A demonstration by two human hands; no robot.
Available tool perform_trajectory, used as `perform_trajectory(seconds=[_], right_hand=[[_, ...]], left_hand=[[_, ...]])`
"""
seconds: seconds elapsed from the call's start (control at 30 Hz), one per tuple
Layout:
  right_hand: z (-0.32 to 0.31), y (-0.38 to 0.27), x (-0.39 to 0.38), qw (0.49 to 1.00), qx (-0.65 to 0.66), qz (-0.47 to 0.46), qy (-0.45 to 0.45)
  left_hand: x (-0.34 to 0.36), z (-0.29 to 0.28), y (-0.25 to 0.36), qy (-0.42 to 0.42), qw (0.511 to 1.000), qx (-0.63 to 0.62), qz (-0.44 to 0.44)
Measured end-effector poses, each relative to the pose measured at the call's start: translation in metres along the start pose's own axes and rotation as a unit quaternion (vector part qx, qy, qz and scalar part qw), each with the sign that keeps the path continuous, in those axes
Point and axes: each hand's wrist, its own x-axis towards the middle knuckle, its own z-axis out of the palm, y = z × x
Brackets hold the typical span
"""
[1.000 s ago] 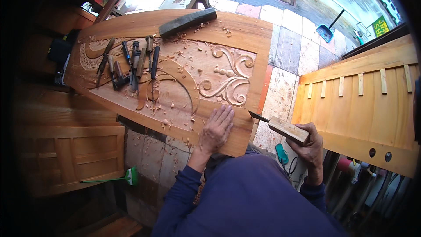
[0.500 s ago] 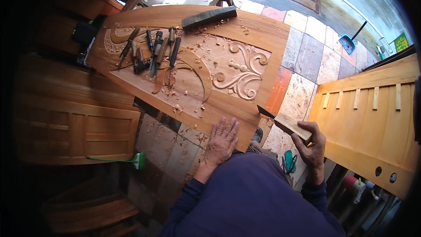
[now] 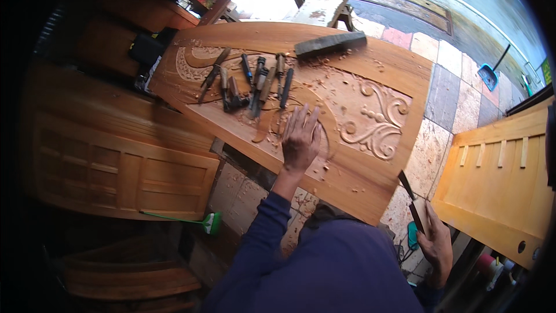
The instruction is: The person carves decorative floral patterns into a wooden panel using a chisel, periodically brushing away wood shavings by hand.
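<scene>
A carved wooden door panel [image 3: 359, 182] lies in front of me, with raised scrolls [image 3: 379, 124] and loose shavings on it. My left hand [image 3: 301, 139] is over its middle, fingers stretched out and holding nothing; I cannot tell whether it touches the wood. Just beyond the fingertips lies a group of carving chisels [image 3: 263, 84], several with wooden or dark handles. Off the panel's right corner, my right hand [image 3: 435, 240] is closed around a dark-bladed tool with a blocky wooden handle [image 3: 426, 213]. Its blade points up and away from me.
A long dark block [image 3: 330, 44] rests near the panel's far edge. Pale wooden doors stand at right [image 3: 486, 179] and left [image 3: 121, 174]. A green broom [image 3: 211, 223] and blue dustpan [image 3: 488, 77] are on the tiled floor. A white-topped plank [image 3: 324, 1] stands beyond the panel.
My left hand has moved from the panel's near edge forward over the carving. My right hand has lowered away from the panel with the tool, whose blade now points more upward. The view has shifted.
</scene>
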Motion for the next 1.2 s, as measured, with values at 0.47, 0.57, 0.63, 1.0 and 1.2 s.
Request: perform_trajectory(seconds=[0.47,0.57,0.63,1.0,1.2], right_hand=[[0.143,-0.077,-0.001,0.885,0.416,0.052,0.201],[0.172,-0.083,0.008,0.824,0.536,0.022,0.183],[0.194,-0.098,0.006,0.785,0.569,0.004,0.244],[0.221,-0.071,-0.049,0.739,0.6,-0.089,0.294],[0.225,-0.071,-0.057,0.649,0.727,-0.053,0.217]], left_hand=[[0.083,0.093,-0.186,-0.093,0.989,0.088,-0.077],[0.084,0.094,-0.201,-0.088,0.991,0.061,-0.082],[0.087,0.092,-0.208,-0.092,0.99,0.061,-0.091],[0.12,0.096,-0.267,-0.124,0.988,0.086,-0.033],[0.071,0.108,-0.187,-0.045,0.988,-0.093,0.113]])
